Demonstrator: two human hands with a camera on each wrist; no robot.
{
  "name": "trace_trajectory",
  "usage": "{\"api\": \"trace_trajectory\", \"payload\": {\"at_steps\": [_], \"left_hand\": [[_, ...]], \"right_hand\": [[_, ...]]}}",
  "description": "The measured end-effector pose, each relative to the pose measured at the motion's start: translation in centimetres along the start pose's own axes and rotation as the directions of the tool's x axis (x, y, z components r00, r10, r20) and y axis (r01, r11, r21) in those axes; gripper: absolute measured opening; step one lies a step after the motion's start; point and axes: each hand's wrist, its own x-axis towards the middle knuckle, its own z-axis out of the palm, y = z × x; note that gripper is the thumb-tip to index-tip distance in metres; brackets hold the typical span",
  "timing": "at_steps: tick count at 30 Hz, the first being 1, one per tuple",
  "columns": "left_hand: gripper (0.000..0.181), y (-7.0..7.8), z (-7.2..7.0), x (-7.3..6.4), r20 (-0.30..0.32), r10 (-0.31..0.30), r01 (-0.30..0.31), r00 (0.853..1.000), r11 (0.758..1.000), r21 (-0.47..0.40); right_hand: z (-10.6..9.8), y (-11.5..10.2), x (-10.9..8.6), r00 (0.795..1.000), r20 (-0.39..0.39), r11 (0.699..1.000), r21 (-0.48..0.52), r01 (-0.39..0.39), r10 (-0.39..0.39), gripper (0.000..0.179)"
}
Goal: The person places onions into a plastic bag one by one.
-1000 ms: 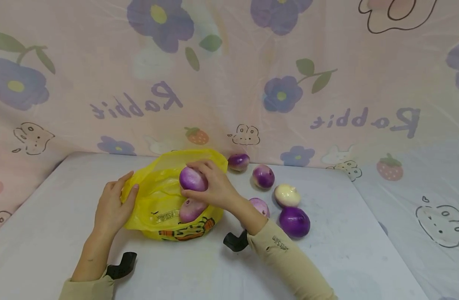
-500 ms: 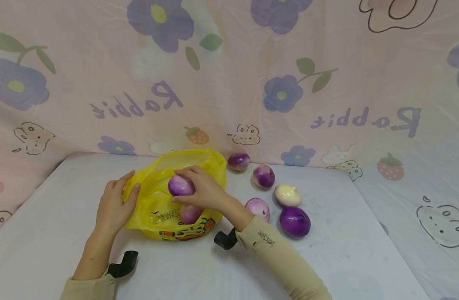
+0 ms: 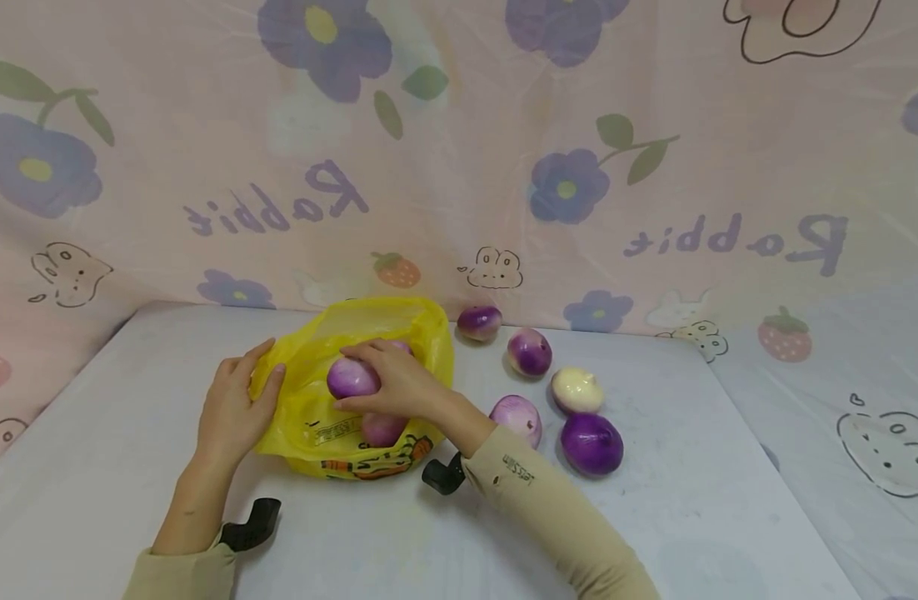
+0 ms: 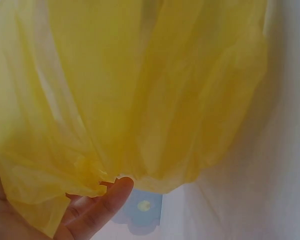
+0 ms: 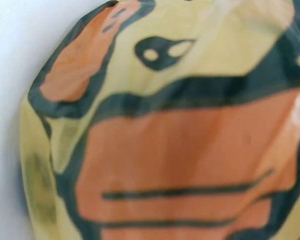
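Note:
My left hand [image 3: 236,407] grips the left rim of a yellow plastic bag [image 3: 297,442], which lies with its mouth held wide. In the left wrist view, fingers [image 4: 102,210] show at the edge of the yellow bag [image 4: 155,100]. Inside the bag's mouth my right hand [image 3: 399,379] holds a purple onion [image 3: 351,378] between thumb and fingers. Below that hand another onion [image 3: 384,429] lies in the bag, and part of one more onion [image 3: 401,346] shows behind the fingers. The bag's printed side [image 5: 190,155] fills the right wrist view, where the right hand is hidden.
Several onions lie on the white table [image 3: 676,500] right of the bag: two at the back [image 3: 479,322], a cream-coloured onion [image 3: 576,390], a deep purple onion [image 3: 591,444] and a pale onion [image 3: 516,419] by the right forearm. A patterned curtain [image 3: 429,167] hangs behind.
My right hand has moved left and slightly down, carrying the onion farther into the bag. The pale onion by the forearm shows more fully. My left hand keeps its grip on the rim.

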Motion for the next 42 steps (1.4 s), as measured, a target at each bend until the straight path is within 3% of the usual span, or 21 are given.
{"api": "trace_trajectory", "payload": {"at_steps": [7, 14, 25, 33, 42], "left_hand": [[0.049, 0.1, 0.0, 0.1, 0.009, 0.008, -0.008, 1.000, 1.000, -0.004], [0.050, 0.1, 0.1, 0.1, 0.018, 0.000, 0.000, 1.000, 1.000, -0.002], [0.051, 0.1, 0.1, 0.2, 0.027, -0.012, 0.012, 1.000, 1.000, 0.003], [0.050, 0.0, 0.2, 0.1, 0.012, 0.007, -0.008, 1.000, 1.000, 0.005], [0.050, 0.0, 0.2, 0.1, 0.012, 0.003, -0.003, 1.000, 1.000, 0.011]], "right_hand": [[-0.8, 0.8, -1.2, 0.999, -0.030, 1.000, 0.013, 0.025, -0.025, 0.072], [-2.1, 1.8, -2.7, 0.990, -0.139, 0.998, 0.060, 0.012, -0.003, 0.067], [-3.5, 3.6, -4.8, 0.923, -0.382, 0.994, 0.067, 0.081, -0.049, 0.057], [-4.3, 4.9, -6.4, 0.906, -0.422, 0.997, 0.082, -0.005, 0.039, 0.056], [-4.8, 6.1, -7.6, 0.902, -0.431, 0.995, 0.098, 0.026, 0.019, 0.056]]}}
